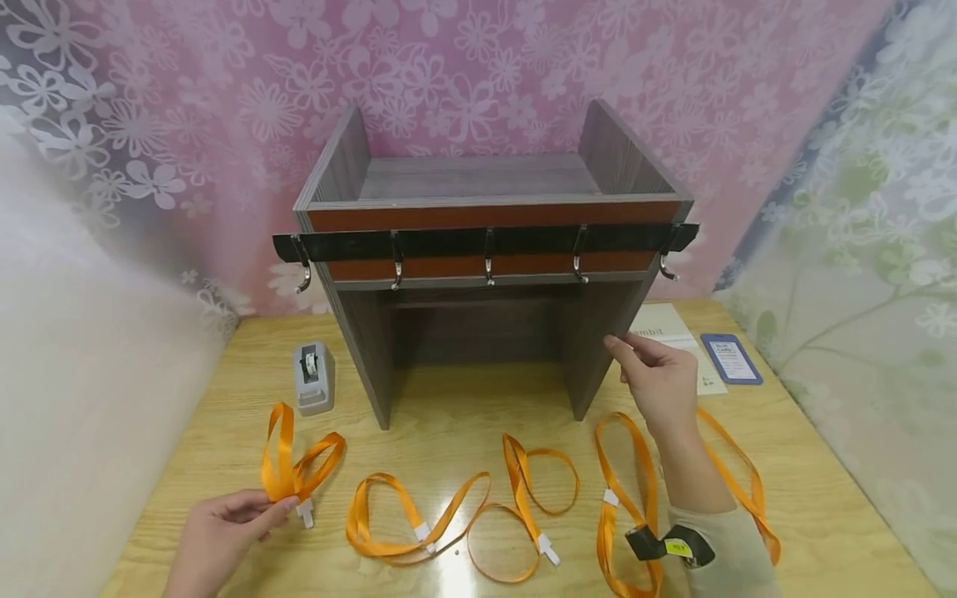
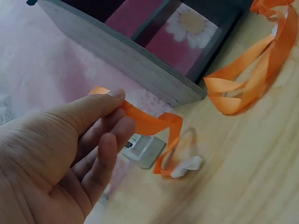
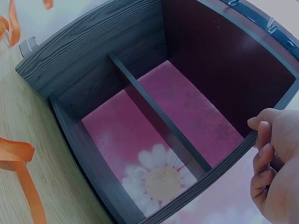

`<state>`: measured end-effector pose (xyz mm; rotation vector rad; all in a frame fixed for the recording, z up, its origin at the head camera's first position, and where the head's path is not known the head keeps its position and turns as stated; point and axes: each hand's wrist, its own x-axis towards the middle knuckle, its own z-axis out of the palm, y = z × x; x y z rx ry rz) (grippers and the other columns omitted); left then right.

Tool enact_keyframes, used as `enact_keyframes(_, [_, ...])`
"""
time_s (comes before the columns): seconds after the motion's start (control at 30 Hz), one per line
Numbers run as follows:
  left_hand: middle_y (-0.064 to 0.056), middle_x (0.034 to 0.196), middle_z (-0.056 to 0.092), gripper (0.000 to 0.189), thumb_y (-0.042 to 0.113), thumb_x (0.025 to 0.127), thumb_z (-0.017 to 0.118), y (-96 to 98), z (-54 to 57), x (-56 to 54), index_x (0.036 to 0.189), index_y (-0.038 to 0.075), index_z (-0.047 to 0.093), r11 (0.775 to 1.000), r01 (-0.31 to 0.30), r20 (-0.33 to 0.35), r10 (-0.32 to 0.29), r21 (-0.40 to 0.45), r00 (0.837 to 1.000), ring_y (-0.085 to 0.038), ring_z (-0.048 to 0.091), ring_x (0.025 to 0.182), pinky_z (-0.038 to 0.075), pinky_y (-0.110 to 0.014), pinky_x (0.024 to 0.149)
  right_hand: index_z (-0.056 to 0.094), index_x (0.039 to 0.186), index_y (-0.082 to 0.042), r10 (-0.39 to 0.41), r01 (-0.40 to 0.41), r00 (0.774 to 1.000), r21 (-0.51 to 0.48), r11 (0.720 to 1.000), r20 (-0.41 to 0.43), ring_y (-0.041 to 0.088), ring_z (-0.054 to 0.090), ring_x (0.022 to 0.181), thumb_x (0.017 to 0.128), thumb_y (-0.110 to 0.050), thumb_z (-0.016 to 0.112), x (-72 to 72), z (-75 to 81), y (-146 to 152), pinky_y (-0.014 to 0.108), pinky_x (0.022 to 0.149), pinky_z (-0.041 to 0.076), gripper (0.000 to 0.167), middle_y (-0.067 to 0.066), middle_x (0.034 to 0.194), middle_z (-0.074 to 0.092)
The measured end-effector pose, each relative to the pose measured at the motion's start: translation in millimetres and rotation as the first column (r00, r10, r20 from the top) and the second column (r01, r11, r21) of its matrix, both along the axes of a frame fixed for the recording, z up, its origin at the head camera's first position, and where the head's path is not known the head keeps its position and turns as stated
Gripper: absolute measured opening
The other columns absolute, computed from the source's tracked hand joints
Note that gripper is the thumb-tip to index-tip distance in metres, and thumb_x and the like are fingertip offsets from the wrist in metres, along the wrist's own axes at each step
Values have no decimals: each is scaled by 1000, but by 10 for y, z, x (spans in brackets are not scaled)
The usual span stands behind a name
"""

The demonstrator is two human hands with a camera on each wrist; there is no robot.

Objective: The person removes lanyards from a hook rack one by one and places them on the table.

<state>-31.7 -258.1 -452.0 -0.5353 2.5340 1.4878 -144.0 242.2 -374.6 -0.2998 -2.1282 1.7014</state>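
Note:
My left hand (image 1: 232, 531) pinches an orange lanyard (image 1: 280, 477) between thumb and fingers at the front left. Its white clip (image 2: 187, 166) hangs below the loops. With the right hand (image 1: 661, 378) I grip the front edge of the right side panel of a grey wooden shelf (image 1: 606, 332), thumb at the inner side and fingers outside. Across the shelf's front runs a black rail (image 1: 444, 241) with several silver hooks, all bare. Orange lanyards with white clips lie on the table, including a looped lanyard (image 1: 359, 531) right of my left hand.
A grey tape dispenser (image 1: 314, 386) stands left of the shelf on the wooden table (image 1: 463, 399). Behind my right hand lie a pale notebook (image 1: 665, 320) and a blue card holder (image 1: 731, 359). Flowered wall covering (image 1: 478, 75) rises behind the shelf.

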Motion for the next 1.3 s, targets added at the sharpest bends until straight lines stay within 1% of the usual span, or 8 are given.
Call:
enact_keyframes(0.3, [-7,84,78,34,30,79,85,-7,-274,50,99,3,78,999,16,121,-20,32,992,-12,70,71,58,-23,63,77,103,0,20,-20,1000,5,1000,24,7,51,50,86,-26,80,9,-24,5,21,41,36,32,-9,51,57])
enact_keyframes(0.43, [-7,80,77,37,31,77,87,36,-384,87,97,2,78,999,-3,146,-2,35,989,-14,71,70,58,-23,61,77,102,2,0,0,1000,-7,1000,-9,6,49,47,86,-23,80,10,-43,4,21,39,33,29,-9,50,56])
enact_keyframes(0.6, [-5,75,75,32,29,74,88,114,-482,111,92,4,79,1000,1,145,0,-10,989,-14,69,65,55,-22,56,75,108,4,3,-3,1000,11,1000,10,8,50,48,87,-24,79,20,-23,8,21,39,33,35,-10,51,56])
enact_keyframes(0.77, [1,69,72,26,34,75,87,133,-478,114,81,10,79,988,65,110,-50,-140,993,-8,58,58,46,-20,52,75,112,1,20,-22,999,34,999,44,9,49,49,87,-29,79,35,16,12,23,40,33,39,-11,52,56])
enact_keyframes(1.0, [5,72,74,32,41,75,85,138,-408,146,87,12,81,942,144,82,-125,-303,989,-7,61,62,48,-19,56,74,114,1,21,-24,998,45,999,57,7,48,48,87,-29,79,44,27,1,24,41,34,41,-12,52,55])
enact_keyframes(1.13, [2,76,75,37,46,76,83,135,-379,127,86,11,81,928,201,160,-157,-313,974,-9,60,66,49,-23,59,75,113,2,5,-7,1000,48,999,31,6,46,45,87,-26,79,54,14,-5,23,39,32,39,-12,51,55])
enact_keyframes(1.23, [1,66,70,34,44,77,83,122,-369,111,84,11,81,928,238,239,-171,-287,956,-11,55,61,45,-23,55,75,112,2,1,-3,1000,67,998,20,5,47,45,86,-25,80,64,4,-1,23,39,32,38,-13,51,56])
enact_keyframes(1.3, [3,58,62,29,41,79,82,104,-359,101,81,12,81,920,278,261,-207,-275,943,-11,51,57,40,-21,52,75,113,1,10,-12,1000,99,995,22,6,46,44,86,-27,80,76,2,21,23,38,32,38,-13,51,56])
